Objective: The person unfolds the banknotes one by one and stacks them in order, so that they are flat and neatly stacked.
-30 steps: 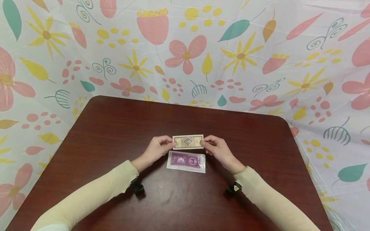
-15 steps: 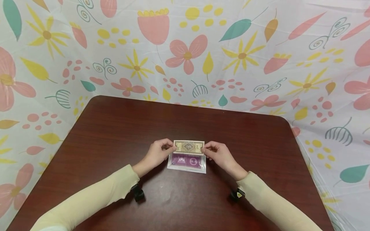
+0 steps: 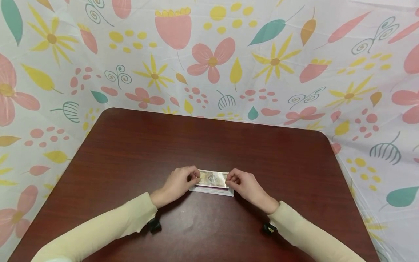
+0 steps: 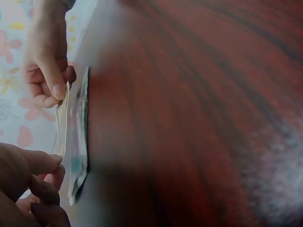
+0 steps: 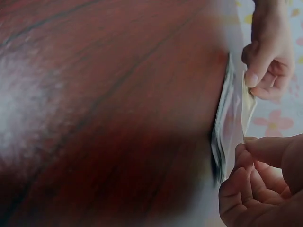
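Observation:
A yellowish-brown banknote point(image 3: 212, 178) is stretched between my two hands in the head view. My left hand point(image 3: 178, 183) pinches its left end between thumb and fingers, and my right hand point(image 3: 247, 185) pinches the right end. Directly beneath lies a small stack of clear sleeves point(image 3: 211, 191) on the table, its purple note mostly covered by the banknote. Seen edge-on in the left wrist view, the banknote point(image 4: 62, 125) is slightly bowed and stands a little apart from the stack point(image 4: 83, 127). The right wrist view shows several layers in the stack point(image 5: 222, 123).
The dark reddish wooden table point(image 3: 157, 142) carries glare near its front. Behind it and along both sides hangs a white cloth point(image 3: 209, 98) printed with flowers and leaves. A black wrist device point(image 3: 155, 225) sits under the left sleeve, another point(image 3: 269, 228) under the right.
Both hands have brought the banknote down toward the person, from beyond the stack to above it, so it now hides most of the purple note. The stack has stayed in place.

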`<state>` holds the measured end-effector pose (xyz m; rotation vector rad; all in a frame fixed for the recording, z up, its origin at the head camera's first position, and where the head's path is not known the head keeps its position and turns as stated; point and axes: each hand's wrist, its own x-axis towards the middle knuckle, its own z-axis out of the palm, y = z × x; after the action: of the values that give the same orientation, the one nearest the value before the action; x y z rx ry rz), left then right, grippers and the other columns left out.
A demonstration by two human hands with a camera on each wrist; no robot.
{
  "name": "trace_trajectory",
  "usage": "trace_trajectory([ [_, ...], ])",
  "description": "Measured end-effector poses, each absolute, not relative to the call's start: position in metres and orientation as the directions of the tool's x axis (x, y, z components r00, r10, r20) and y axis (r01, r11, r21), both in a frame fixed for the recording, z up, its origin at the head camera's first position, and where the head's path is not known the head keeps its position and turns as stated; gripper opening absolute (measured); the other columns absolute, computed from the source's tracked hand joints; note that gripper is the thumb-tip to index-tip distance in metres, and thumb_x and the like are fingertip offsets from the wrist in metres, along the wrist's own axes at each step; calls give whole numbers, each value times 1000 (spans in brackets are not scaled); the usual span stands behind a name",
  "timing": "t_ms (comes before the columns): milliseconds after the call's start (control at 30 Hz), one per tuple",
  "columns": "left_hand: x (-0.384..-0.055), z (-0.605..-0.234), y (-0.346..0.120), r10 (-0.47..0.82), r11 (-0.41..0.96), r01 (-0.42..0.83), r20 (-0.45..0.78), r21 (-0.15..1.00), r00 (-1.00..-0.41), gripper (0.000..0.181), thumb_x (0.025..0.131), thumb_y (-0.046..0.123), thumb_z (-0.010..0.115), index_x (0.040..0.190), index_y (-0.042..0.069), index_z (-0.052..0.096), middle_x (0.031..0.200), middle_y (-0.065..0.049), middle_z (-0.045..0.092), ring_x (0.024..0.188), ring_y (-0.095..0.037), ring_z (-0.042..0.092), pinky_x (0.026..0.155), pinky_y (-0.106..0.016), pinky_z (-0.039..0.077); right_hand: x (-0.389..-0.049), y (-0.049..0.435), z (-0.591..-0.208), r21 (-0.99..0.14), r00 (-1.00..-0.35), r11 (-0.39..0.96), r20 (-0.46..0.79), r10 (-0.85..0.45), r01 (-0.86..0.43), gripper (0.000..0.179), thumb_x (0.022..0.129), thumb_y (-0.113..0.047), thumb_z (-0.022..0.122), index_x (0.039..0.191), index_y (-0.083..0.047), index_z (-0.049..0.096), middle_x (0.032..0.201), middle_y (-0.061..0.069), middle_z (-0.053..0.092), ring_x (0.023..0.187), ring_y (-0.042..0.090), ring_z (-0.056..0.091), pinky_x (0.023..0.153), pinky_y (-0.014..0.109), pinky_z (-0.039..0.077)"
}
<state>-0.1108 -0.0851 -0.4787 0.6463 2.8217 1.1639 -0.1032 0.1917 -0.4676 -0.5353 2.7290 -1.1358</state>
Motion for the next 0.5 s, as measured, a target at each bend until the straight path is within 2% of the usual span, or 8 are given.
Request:
trace_trajectory([
  [167,-107,-481,-83,388,676,383,138,629,-911,12,90,13,80,93,19,71,79,12,63,73,-7,61,67,-31,50,-101,189,-471,-657,-920,695,-6,-392,-293,7,94,-7,76,95,-11,71,81,-6,70,74,6,63,68,25,53],
  [500,-104,-487,-84,435,697,430,138,573,-890,8,94,13,76,93,19,71,83,10,63,75,-8,62,65,-34,51,-100,184,-476,-596,-897,715,19,-441,-364,5,94,-6,74,96,-8,71,79,-8,66,70,2,58,66,24,50],
])
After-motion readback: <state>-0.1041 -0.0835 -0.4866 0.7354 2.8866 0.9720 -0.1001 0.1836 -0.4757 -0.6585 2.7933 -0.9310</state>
